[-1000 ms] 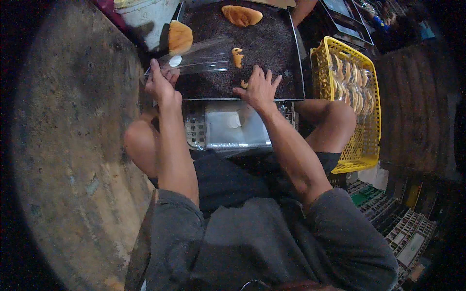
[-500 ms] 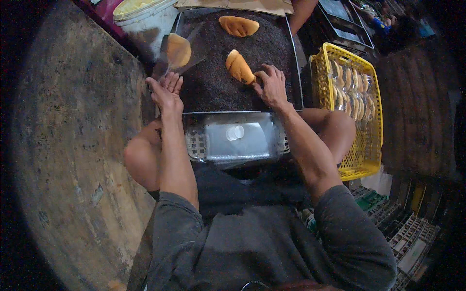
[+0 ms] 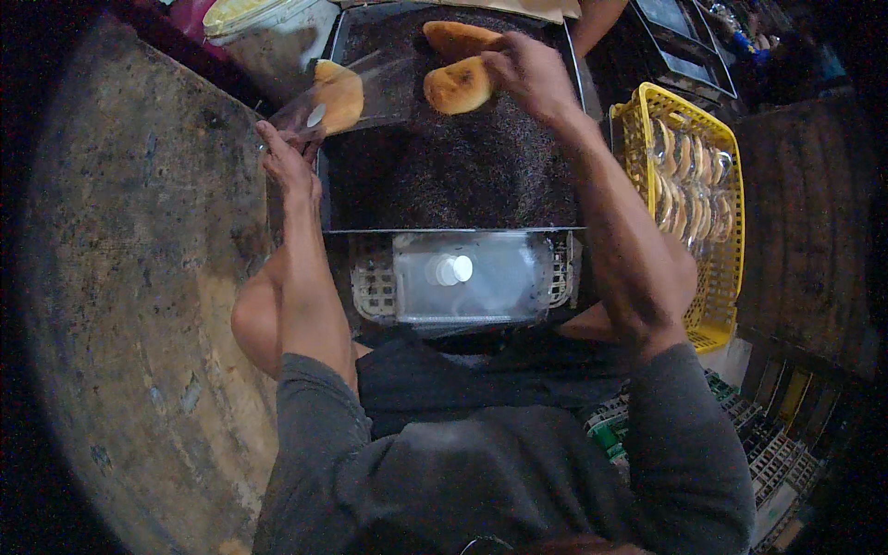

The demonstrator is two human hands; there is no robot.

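Note:
My left hand, at the tray's left edge, is closed on the lower end of a clear plastic bag. A golden bun piece is inside or behind the film; I cannot tell which. A small white disc shows beside that bun. Over the far part of the tray, my right hand grips a browned bun by its right end. Just beyond it lies another bun, partly covered by my fingers. Dark fine granules fill the metal tray.
Wrapped buns stand in rows in a yellow crate on the right. Flat clear bags with white discs sit in a basket below the tray. A white bucket stands far left. Another person's arm shows at the back.
My right hand has moved up and away with the bun, turning it so its broad face shows. My left hand has shifted left and closed on the bag, and the white disc now shows.

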